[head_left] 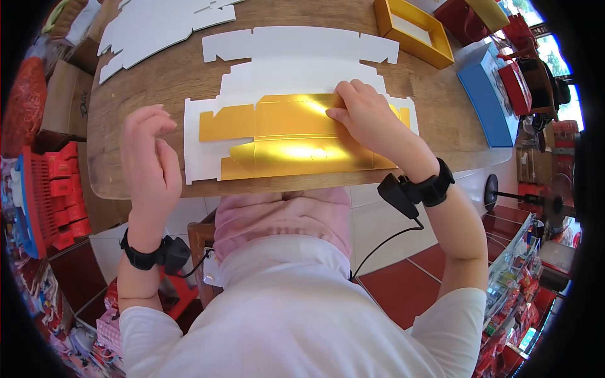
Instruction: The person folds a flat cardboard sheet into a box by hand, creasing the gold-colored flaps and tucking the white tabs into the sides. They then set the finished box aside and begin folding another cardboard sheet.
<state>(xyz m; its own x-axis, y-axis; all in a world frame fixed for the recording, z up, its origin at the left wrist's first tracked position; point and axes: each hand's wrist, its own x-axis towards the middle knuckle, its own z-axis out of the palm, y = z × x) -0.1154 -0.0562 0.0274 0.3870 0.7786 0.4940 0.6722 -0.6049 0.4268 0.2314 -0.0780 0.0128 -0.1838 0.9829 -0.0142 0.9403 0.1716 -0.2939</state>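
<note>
A flat die-cut gold sheet (296, 120) lies over a larger white die-cut sheet (296, 57) at the table's front edge. My right hand (362, 112) is over the gold sheet's upper right part, thumb and fingers bent close to its surface; whether they pinch anything is hidden. My left hand (151, 151) is raised left of the sheets, its fingers curled loosely, with nothing seen in it and not touching the sheets.
More white die-cut sheets (151, 31) lie at the table's back left. A yellow open box (416, 31) stands at the back right, near a blue box (485, 94) and red boxes. The wooden table (138, 88) ends just before my lap.
</note>
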